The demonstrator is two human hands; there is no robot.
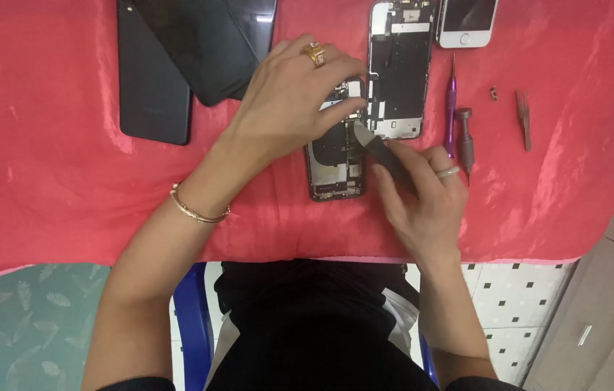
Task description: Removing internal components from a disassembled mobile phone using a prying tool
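An opened phone body (336,170) with bare circuit parts lies on the red cloth (46,159) in the middle. My left hand (289,98), with a gold ring and a bracelet on the wrist, presses down on the phone's upper part. My right hand (423,195) holds a flat black pry tool (387,156), whose tip touches the phone's right edge. The phone's detached screen panel (397,69) lies inside-up just to the right of my left hand.
Two dark phones (155,80) (209,43) lie at the back left. A white phone (468,22) sits at the top. A purple screwdriver (452,108), a grey screwdriver (465,141), a small part (493,93) and a brown tool (523,119) lie on the right. A blue chair (191,326) is below.
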